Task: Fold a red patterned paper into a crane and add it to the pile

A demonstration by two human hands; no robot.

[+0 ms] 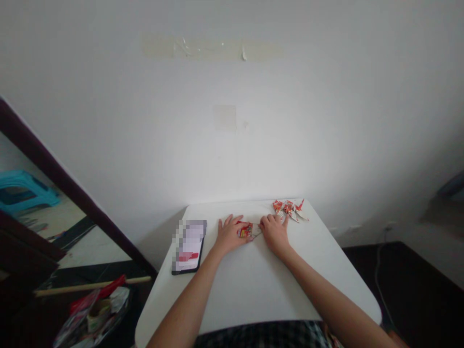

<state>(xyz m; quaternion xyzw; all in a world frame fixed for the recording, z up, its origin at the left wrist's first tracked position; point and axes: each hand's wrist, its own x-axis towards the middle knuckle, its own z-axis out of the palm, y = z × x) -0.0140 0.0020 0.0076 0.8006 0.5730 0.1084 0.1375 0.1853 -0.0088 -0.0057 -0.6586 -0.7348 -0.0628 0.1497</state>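
Observation:
A small folded piece of red-and-white printed paper [245, 230] lies on the white table between my hands. My left hand [229, 235] rests over its left part, index finger along the upper edge and thumb along the lower, holding it against the tabletop; the other fingers are spread. At the paper's pale right end, my right hand [276, 234] has its fingers curled and pressed together on the edge, thumb stuck out to the side. Just beyond the right hand sit several folded pieces of the same printed paper [289, 209], pointed and overlapping.
A phone [189, 246] with a lit, pixelated screen lies at the left of the white table [250, 295]. The wall [275, 145] stands right behind the table. At left are a dark-framed mirror [72, 174] reflecting a blue stool, and a bag of items [97, 314] on the floor.

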